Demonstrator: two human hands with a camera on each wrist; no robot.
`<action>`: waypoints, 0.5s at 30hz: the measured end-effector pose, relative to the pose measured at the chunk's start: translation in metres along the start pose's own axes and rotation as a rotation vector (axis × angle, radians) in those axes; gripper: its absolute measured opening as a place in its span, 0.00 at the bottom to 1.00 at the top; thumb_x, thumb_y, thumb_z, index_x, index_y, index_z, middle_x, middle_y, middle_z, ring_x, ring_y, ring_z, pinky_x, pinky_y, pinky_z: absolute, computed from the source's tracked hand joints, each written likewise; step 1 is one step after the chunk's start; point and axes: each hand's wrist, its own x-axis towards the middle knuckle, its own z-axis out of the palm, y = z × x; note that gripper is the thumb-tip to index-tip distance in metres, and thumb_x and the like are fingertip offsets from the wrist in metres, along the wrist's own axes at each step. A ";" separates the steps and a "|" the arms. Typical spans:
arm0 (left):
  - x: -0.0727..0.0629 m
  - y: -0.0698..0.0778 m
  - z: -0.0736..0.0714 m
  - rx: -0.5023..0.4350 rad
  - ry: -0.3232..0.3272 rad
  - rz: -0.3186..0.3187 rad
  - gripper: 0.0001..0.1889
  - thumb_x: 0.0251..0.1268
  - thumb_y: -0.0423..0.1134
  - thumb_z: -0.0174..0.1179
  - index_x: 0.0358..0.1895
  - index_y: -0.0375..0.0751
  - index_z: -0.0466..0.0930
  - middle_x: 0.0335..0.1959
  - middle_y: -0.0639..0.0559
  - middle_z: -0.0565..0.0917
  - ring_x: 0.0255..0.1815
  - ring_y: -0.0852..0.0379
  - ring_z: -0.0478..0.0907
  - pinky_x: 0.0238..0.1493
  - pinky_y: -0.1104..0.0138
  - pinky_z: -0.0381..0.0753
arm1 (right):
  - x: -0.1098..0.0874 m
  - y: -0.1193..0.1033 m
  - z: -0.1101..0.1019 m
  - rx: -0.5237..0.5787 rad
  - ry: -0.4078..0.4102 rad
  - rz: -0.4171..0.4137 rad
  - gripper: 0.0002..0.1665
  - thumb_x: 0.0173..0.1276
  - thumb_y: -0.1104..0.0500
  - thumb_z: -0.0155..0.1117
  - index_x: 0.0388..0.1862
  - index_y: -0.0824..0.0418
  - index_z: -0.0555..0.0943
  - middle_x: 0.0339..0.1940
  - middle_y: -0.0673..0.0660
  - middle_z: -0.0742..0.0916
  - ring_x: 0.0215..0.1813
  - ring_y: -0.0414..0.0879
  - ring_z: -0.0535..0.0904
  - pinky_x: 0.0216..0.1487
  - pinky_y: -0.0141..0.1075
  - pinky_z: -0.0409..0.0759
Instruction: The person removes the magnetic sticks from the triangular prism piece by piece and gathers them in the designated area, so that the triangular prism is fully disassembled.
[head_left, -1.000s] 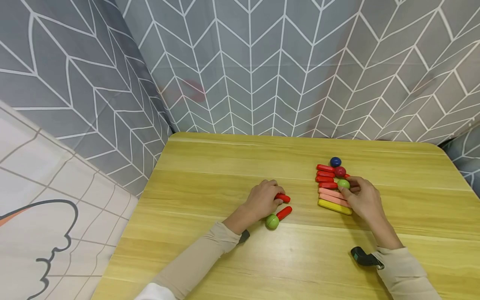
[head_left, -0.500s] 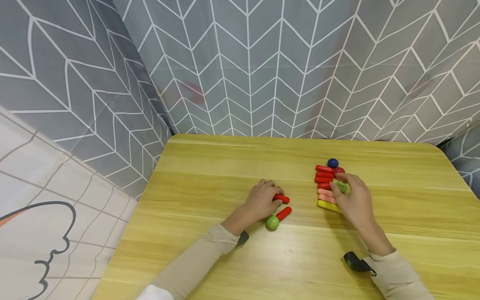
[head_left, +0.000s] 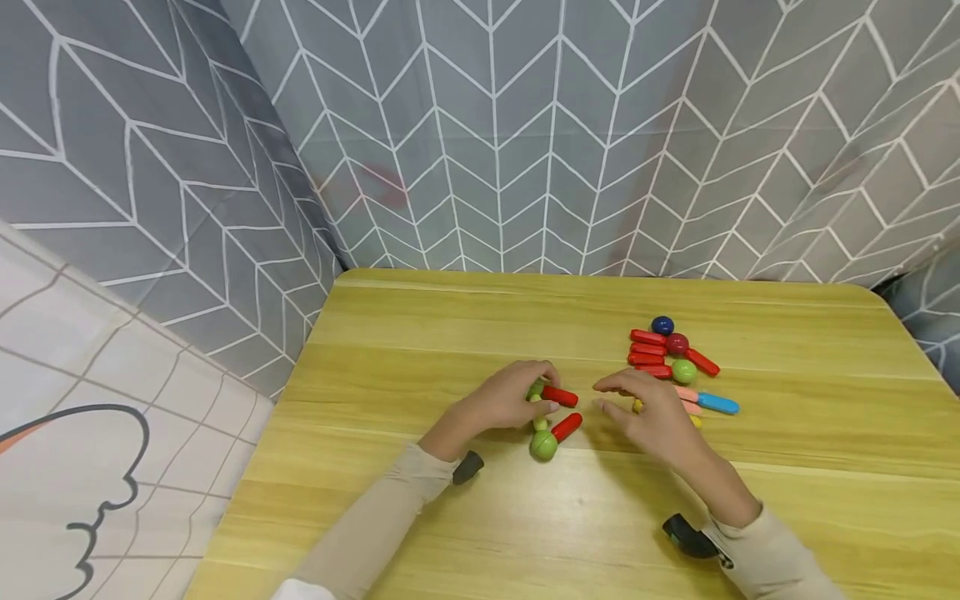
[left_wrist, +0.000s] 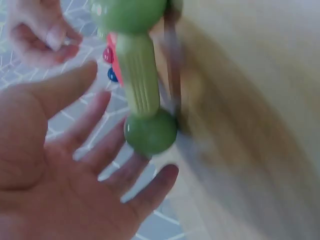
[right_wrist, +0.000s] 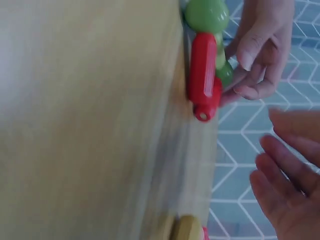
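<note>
As the splayed left hand (head_left: 512,398) likely steadies the stick frame (head_left: 566,427), right hand (head_left: 658,417) hovers relaxed, empty, inside the table's far edge (head_left: 487,283)!

A grey, white-lined backdrop (head_left: 517,142) stands at twelve o'clock, a white grid-patterned panel (head_left: 180,433) at eight, a yellowish wood-grain tabletop (head_left: 540,542) at six.

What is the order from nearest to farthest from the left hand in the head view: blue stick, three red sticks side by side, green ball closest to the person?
1. Green ball: beside the left hand, toward the person.
2. Three red sticks: right, farther back.
3. Blue stick: farthest right.
</note>
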 end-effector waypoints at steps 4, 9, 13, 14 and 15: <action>-0.002 -0.004 -0.007 0.003 -0.066 0.063 0.14 0.65 0.45 0.68 0.49 0.45 0.81 0.49 0.53 0.83 0.51 0.56 0.75 0.55 0.67 0.74 | -0.001 -0.004 0.012 0.030 -0.135 -0.053 0.16 0.57 0.66 0.77 0.44 0.57 0.88 0.44 0.49 0.90 0.50 0.50 0.84 0.53 0.48 0.83; -0.007 -0.004 -0.008 -0.006 -0.159 0.025 0.28 0.54 0.49 0.76 0.60 0.52 0.80 0.75 0.50 0.69 0.77 0.48 0.62 0.77 0.54 0.64 | -0.004 -0.004 0.023 0.043 -0.232 -0.075 0.17 0.56 0.62 0.79 0.45 0.51 0.88 0.45 0.43 0.90 0.53 0.45 0.82 0.57 0.45 0.81; -0.009 -0.004 -0.008 -0.007 -0.216 -0.008 0.34 0.50 0.49 0.78 0.64 0.56 0.78 0.81 0.51 0.58 0.83 0.47 0.51 0.81 0.50 0.56 | -0.007 -0.005 0.030 0.043 -0.263 -0.074 0.18 0.57 0.60 0.79 0.47 0.51 0.88 0.47 0.44 0.89 0.52 0.43 0.81 0.55 0.41 0.81; -0.009 -0.005 -0.008 -0.002 -0.222 -0.005 0.34 0.50 0.49 0.79 0.64 0.55 0.78 0.81 0.51 0.58 0.83 0.47 0.51 0.81 0.50 0.56 | -0.007 -0.006 0.032 0.041 -0.261 -0.082 0.19 0.57 0.60 0.79 0.48 0.52 0.87 0.47 0.45 0.89 0.52 0.43 0.81 0.55 0.41 0.81; -0.008 -0.005 -0.009 0.003 -0.224 -0.002 0.33 0.49 0.49 0.79 0.63 0.55 0.79 0.81 0.52 0.59 0.83 0.47 0.51 0.81 0.50 0.56 | -0.007 -0.006 0.033 0.036 -0.257 -0.094 0.19 0.56 0.60 0.79 0.48 0.54 0.87 0.48 0.47 0.89 0.52 0.44 0.82 0.54 0.41 0.82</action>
